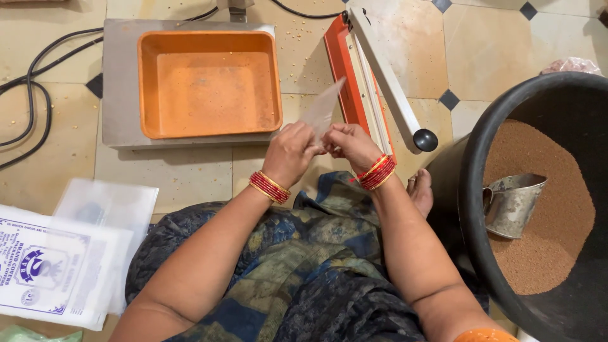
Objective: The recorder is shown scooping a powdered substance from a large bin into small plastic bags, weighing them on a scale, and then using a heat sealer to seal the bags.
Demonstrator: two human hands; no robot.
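Hands | our left hand [290,154] and right hand [352,147] pinch a clear bag [322,111] | step: parting its mouth | next: we judge a wider mouth is needed.

The black tub [472,190] is cut off at the right edge.

Orange tray [209,85], black tub [481,190], brown grain [544,209], red bangles [270,187].
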